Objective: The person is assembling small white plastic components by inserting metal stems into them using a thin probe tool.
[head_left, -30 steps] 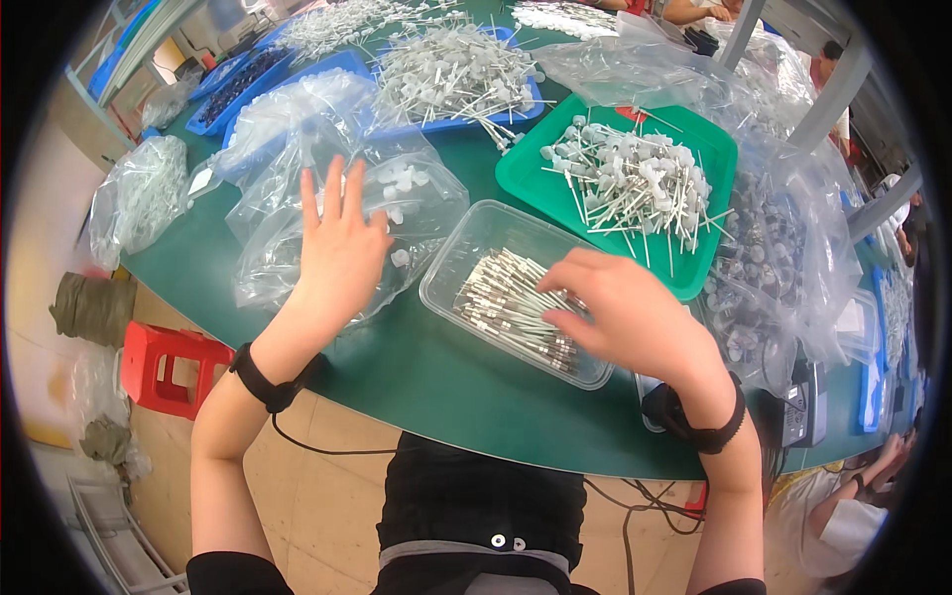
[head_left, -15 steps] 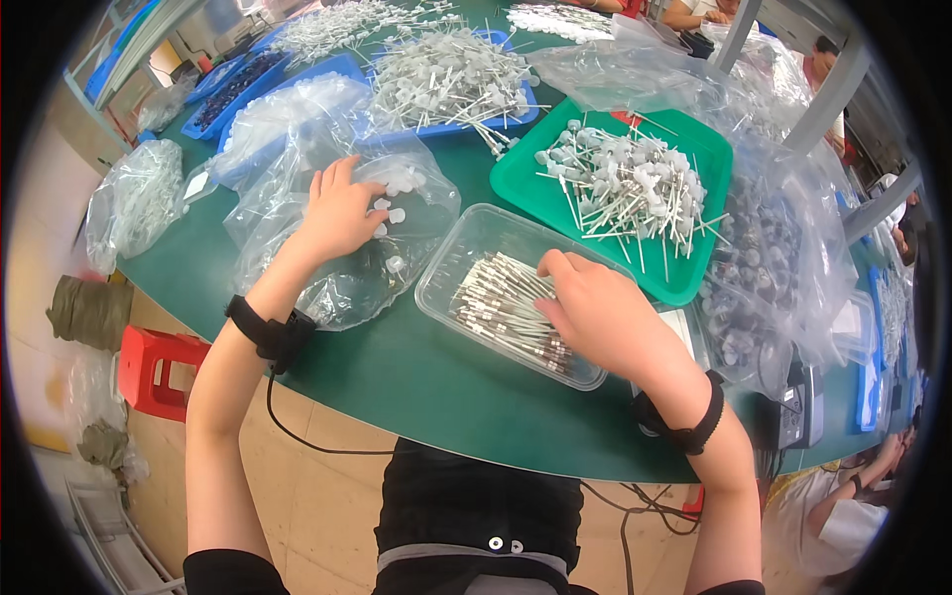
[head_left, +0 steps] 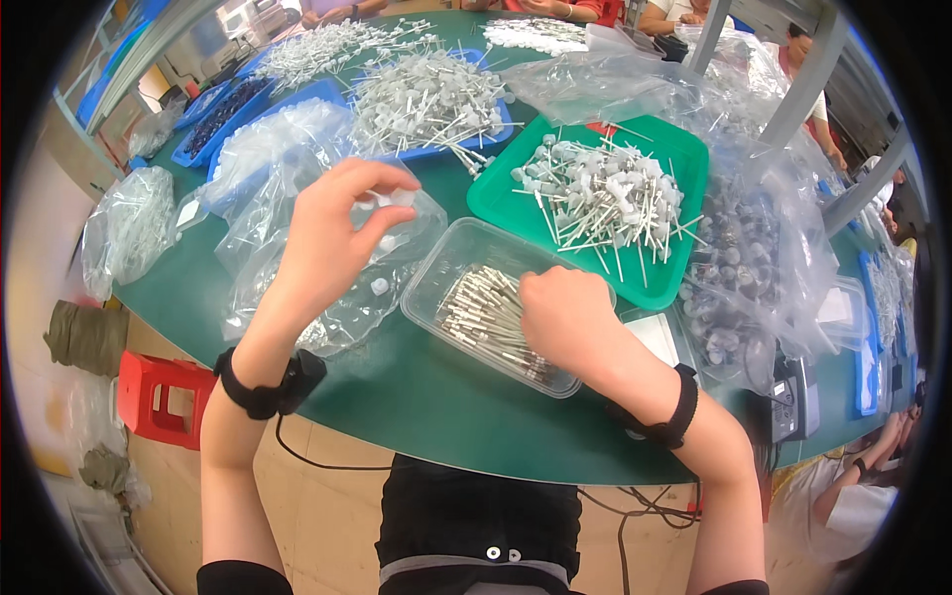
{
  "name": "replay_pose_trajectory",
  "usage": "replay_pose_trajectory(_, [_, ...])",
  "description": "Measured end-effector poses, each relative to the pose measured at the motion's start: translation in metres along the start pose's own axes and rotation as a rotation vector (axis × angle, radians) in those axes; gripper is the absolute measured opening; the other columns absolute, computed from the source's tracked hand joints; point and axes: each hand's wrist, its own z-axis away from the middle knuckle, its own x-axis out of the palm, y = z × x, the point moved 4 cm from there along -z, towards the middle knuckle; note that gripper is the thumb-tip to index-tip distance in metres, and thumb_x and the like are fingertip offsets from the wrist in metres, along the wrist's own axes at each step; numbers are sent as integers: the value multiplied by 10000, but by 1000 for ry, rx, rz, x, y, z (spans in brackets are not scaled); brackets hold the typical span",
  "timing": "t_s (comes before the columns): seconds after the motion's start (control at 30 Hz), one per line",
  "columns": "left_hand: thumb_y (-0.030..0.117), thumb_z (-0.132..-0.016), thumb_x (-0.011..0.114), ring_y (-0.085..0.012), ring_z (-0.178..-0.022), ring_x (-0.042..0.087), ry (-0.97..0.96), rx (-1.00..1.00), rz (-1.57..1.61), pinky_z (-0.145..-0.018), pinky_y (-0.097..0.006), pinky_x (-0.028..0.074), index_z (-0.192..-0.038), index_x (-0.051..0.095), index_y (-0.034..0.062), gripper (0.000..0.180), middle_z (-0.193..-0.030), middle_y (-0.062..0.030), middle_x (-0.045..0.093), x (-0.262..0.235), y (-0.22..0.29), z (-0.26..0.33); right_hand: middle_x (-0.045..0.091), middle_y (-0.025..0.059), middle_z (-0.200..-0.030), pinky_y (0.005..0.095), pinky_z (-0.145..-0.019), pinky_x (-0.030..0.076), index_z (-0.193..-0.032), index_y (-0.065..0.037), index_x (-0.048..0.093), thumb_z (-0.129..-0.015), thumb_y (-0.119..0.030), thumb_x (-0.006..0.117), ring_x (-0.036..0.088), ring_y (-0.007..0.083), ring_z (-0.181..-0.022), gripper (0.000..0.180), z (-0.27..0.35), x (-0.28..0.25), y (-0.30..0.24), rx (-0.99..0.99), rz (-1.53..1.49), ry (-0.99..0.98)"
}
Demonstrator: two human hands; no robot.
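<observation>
My left hand (head_left: pixel 332 233) is raised over a clear plastic bag (head_left: pixel 347 322) of small white plastic caps. Its thumb and index finger pinch a white cap (head_left: pixel 402 198). A few loose caps lie on the bag below, one of them a single white cap (head_left: pixel 380 287). My right hand (head_left: pixel 570 315) is closed, knuckles up, over the right part of a clear plastic box (head_left: pixel 421 288). Thin pale rods with metal ends (head_left: pixel 486 312) lie side by side in that box. The hand hides its own fingertips, so what they grip cannot be made out.
Behind the box a green tray (head_left: pixel 496 188) holds a heap of white-capped rods (head_left: pixel 615 193). A blue tray (head_left: pixel 506 124) of similar rods stands farther back. At right lies a large plastic bag (head_left: pixel 739 288) of round pieces. A grey metal post (head_left: pixel 793 99) rises beyond it.
My left hand has lifted off the caps on the bag and now pinches one. My right hand has curled its fingers in over the rods. The view has shifted slightly.
</observation>
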Motion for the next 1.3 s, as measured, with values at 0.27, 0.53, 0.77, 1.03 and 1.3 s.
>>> replay_pose_trajectory(0.27, [12,-801,510,-163,-751,570,-145,-120,1034,-721,-275,458,-1009,521,-41,215,-954,-171,583,5,83,-9,540,124,-575,392,-462,412,-700,-9,461,-681,-45,522,546,290,-519,73,19,-62,6,-47,-198,334])
replay_pose_trajectory(0.53, [-16,-756,543,-192,-743,582,-276,-151,1220,-695,-315,483,-1104,473,-74,360,-946,-218,579,20,102,-12,589,73,-627,230,-458,409,-915,0,534,-714,29,519,569,108,-531,204,49,-134,21,54,-618,155])
replay_pose_trajectory(0.77, [1,-761,538,-189,-784,585,-214,-124,1112,-700,-290,491,-1005,513,-76,257,-927,-198,580,34,91,-19,610,142,-832,263,-540,517,-1042,77,478,-819,-111,427,609,176,-650,297,57,-147,42,147,-1284,495])
replay_pose_trajectory(1.03, [-82,-683,595,-245,-906,579,-372,-141,1155,-752,-327,493,-923,508,-59,256,-897,-158,581,48,97,-7,446,62,-515,178,-284,321,-809,-36,382,-936,-238,258,325,69,-312,270,52,-140,23,-71,-1514,729])
replay_pose_trajectory(1.3, [-114,-617,640,-268,-793,615,-308,-99,1096,-685,-329,515,-887,525,-108,294,-824,-193,591,40,106,0,397,24,-489,157,-295,242,-730,-45,378,-926,-311,288,295,40,-316,343,62,-142,15,-123,-1212,751])
